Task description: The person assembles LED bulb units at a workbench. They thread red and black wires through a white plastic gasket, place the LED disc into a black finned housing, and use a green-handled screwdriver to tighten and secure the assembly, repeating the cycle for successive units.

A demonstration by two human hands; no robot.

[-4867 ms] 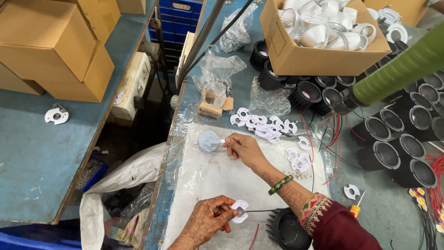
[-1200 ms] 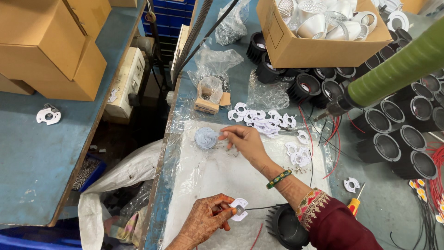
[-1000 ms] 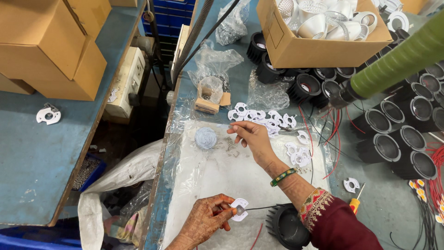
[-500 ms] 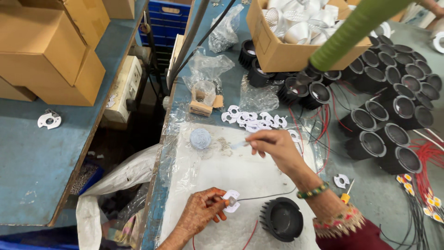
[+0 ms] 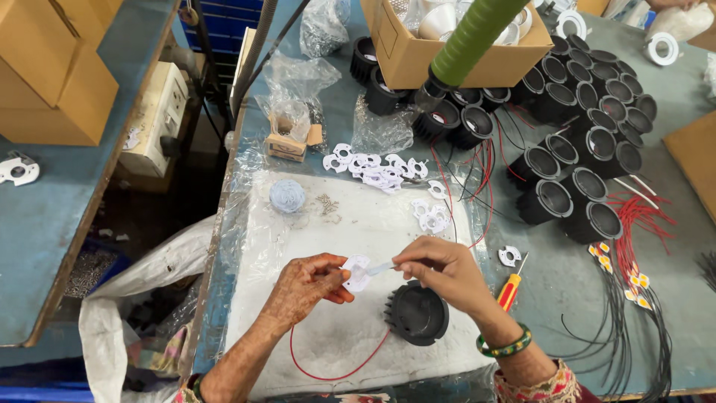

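Note:
My left hand (image 5: 307,286) pinches a small white flat plastic piece (image 5: 357,272) with a red wire (image 5: 337,368) hanging from it over the white mat (image 5: 350,224). My right hand (image 5: 440,273) holds a thin pale stick, whose tip touches that white piece. Just below my right hand lies a black finned round housing (image 5: 416,313). A round pale blue blob (image 5: 287,195) sits on the mat's far left part, with small screws (image 5: 326,203) beside it.
Loose white plastic pieces (image 5: 377,170) lie past the mat. Several black round housings (image 5: 574,134) fill the right side, behind them a cardboard box (image 5: 418,52) of white parts. A red-and-yellow screwdriver (image 5: 512,287) lies right of my hand. Black wires (image 5: 634,328) trail at the right. A green tube (image 5: 473,33) hangs overhead.
My right hand drew back from the pale blue blob to the white piece in my left hand, bringing the stick's tip onto it. The camera shifted right.

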